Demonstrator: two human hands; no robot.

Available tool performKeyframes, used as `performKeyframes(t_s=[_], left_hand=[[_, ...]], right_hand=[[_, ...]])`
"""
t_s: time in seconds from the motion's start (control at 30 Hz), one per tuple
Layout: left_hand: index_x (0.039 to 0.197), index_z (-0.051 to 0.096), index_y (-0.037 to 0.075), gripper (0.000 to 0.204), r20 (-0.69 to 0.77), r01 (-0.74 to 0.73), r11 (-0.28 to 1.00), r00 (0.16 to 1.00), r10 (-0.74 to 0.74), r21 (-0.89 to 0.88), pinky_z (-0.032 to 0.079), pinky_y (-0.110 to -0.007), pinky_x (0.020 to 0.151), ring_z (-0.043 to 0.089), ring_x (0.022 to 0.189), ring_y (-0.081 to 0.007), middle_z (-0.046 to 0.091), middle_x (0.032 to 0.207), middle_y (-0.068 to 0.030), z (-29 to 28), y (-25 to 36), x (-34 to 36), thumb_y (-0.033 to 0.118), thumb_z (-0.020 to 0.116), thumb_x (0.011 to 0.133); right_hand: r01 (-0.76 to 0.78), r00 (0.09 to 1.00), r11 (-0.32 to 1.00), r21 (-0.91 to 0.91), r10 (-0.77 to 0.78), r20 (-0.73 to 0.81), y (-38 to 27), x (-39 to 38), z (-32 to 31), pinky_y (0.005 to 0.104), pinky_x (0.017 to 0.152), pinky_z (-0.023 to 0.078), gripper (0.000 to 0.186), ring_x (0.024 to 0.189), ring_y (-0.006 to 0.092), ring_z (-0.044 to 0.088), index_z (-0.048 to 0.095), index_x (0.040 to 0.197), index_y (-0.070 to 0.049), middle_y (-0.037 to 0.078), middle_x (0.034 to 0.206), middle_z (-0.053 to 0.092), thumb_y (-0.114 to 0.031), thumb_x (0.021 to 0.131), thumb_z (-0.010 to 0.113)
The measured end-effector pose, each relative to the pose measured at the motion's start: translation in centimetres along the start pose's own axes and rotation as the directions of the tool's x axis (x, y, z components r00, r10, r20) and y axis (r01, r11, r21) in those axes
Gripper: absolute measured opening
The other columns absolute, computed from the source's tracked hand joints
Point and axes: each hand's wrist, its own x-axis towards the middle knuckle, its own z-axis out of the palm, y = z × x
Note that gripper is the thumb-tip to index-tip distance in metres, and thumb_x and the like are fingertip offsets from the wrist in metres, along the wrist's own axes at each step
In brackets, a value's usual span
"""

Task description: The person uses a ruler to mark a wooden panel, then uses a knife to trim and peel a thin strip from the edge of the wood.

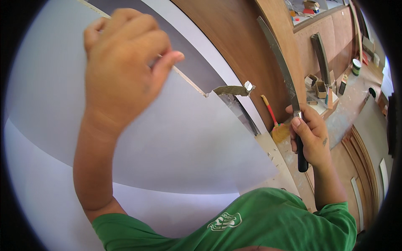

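My right hand (312,134) is closed around the black handle of a long, narrow grey metal blade (281,58), which points up and away from me. My left hand (125,62) is raised over the thin pale edge of a large white panel (188,142). Its fingers are curled and the thumb is bent; the hand's own back hides the fingertips, so I cannot tell what they grip. The panel's edge ends in a small notch. Beside that notch a grey-brown strip (230,90) with a shiny silvery end juts out.
Beyond the panel stands a brown wooden board (217,33). A short broom (274,121) with a red handle is behind my right hand. Farther right are small cardboard boxes (320,89), a green-and-white can (356,67) and curved wooden strips (362,157).
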Motion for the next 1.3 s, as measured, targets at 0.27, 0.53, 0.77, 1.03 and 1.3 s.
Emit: performKeyframes(t_s=[0.27, 0.53, 0.77, 1.03, 1.3], left_hand=[[0.088, 0.073, 0.009, 0.006, 0.141, -0.087, 0.990, 0.985, 0.103, -0.115, 0.028, -0.044, 0.109, 0.060, 0.118, -0.0230, 0.069, 0.098, -0.0014, -1.2, -0.9, -0.4, 0.003, 0.069, 0.088], [0.102, 0.076, 0.009, 0.018, 0.024, -0.091, 0.994, 0.995, 0.093, -0.056, 0.029, -0.048, 0.114, 0.054, 0.131, -0.0270, 0.069, 0.130, -0.0070, -0.6, 0.7, -3.4, 0.007, 0.073, 0.084], [0.110, 0.072, 0.015, 0.032, -0.181, 0.144, 0.891, 0.953, -0.242, -0.431, 0.033, -0.048, 0.114, 0.053, 0.129, -0.0297, 0.060, 0.143, -0.0125, 3.7, 9.0, -13.3, 0.004, 0.065, 0.081], [0.121, 0.062, 0.011, 0.039, -0.345, 0.365, 0.720, 0.692, -0.634, -0.590, 0.035, -0.054, 0.114, 0.040, 0.139, -0.0398, 0.055, 0.141, -0.0227, 10.7, 18.1, -20.6, 0.021, 0.064, 0.083], [0.112, 0.067, 0.012, 0.028, -0.444, 0.299, 0.774, 0.681, -0.583, -0.558, 0.031, -0.053, 0.119, 0.042, 0.140, -0.0370, 0.060, 0.137, -0.0173, 13.0, 18.8, -21.7, 0.025, 0.063, 0.088]], right_hand=[[-0.001, 0.999, 0.999, -0.044, 0.003, 0.044, -0.4, -0.3, -0.4, 0.0224, 0.048, 0.040, 0.032, 0.053, 0.0053, 0.049, 0.058, 0.125, 0.003, 0.000, 0.072, 0.053, -0.020, 0.103, 0.057], [0.106, 0.985, 0.987, -0.124, -0.087, 0.152, -1.7, 0.4, 0.2, 0.0226, 0.050, 0.040, 0.036, 0.054, 0.0057, 0.050, 0.056, 0.131, 0.004, 0.000, 0.073, 0.054, -0.018, 0.103, 0.055], [0.315, 0.927, 0.943, -0.106, -0.282, 0.248, -4.4, 0.7, 2.5, 0.0219, 0.053, 0.041, 0.052, 0.060, 0.0071, 0.051, 0.047, 0.146, 0.003, 0.002, 0.077, 0.053, -0.029, 0.106, 0.051], [0.143, 0.955, 0.939, -0.314, -0.048, 0.292, -4.7, -2.4, 8.1, 0.0290, 0.060, 0.044, 0.039, 0.065, 0.0111, 0.054, 0.049, 0.137, 0.002, 0.003, 0.081, 0.056, -0.022, 0.107, 0.055], [0.022, 0.997, 0.825, -0.564, 0.021, 0.070, -3.9, -4.9, 11.9, 0.0398, 0.063, 0.046, 0.028, 0.063, 0.0286, 0.058, 0.052, 0.125, 0.001, 0.015, 0.072, 0.057, -0.020, 0.107, 0.052]])
